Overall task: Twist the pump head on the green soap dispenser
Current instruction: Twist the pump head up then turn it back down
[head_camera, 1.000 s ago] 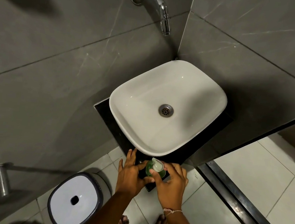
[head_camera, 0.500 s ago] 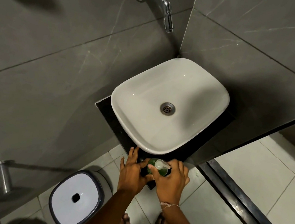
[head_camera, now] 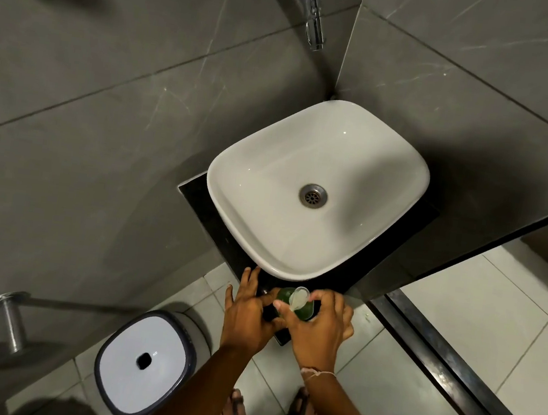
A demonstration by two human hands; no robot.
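It was a bathroom: a white ceramic countertop basin (head_camera: 316, 191) sat on a black stone counter (head_camera: 203, 205) beneath a chrome wall tap (head_camera: 305, 0), with grey wall tiles (head_camera: 87, 115) and a lidded white pedal bin (head_camera: 144, 364).

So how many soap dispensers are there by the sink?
1. The green soap dispenser stands on the dark counter just in front of the white sink, between both hands. The hands may hide something smaller.

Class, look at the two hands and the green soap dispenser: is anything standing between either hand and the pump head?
Nothing visible does. The right hand already has fingers around the pump head, and the left hand rests against the green soap dispenser from the other side.
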